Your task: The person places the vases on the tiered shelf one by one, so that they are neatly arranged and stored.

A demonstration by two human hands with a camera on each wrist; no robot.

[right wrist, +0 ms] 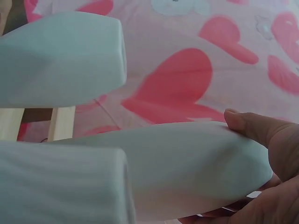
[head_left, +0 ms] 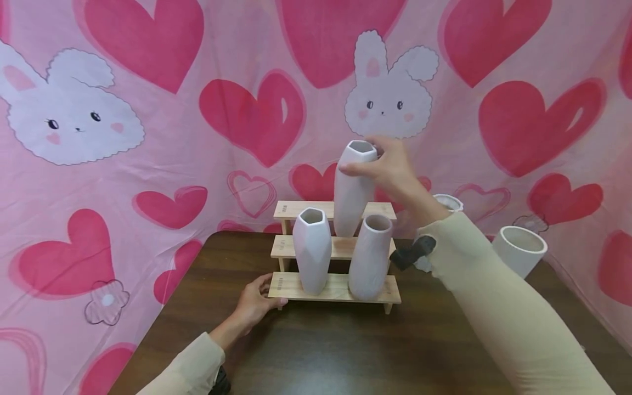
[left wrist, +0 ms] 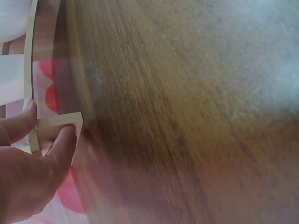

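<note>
My right hand (head_left: pixel 387 164) grips a white faceted vase (head_left: pixel 351 200) near its rim, thumb on one side and fingers on the other. The vase is upright, its base by the middle step of a three-tier wooden stand (head_left: pixel 336 288); I cannot tell whether it touches the step. On the lowest step stand another faceted white vase (head_left: pixel 312 252) at the left and a round-mouthed white vase (head_left: pixel 370 258) at the right. My left hand (head_left: pixel 257 302) pinches the left end of the lowest step; in the left wrist view its thumb and finger (left wrist: pixel 63 144) lie around the wood.
At the right, partly behind my right arm, are a wide-mouthed white vase (head_left: pixel 520 249) and another white vase with a wavy rim (head_left: pixel 448 202). The stand is on a dark wooden table (head_left: pixel 321 351). A pink heart-and-rabbit cloth (head_left: pixel 173 137) hangs behind the table.
</note>
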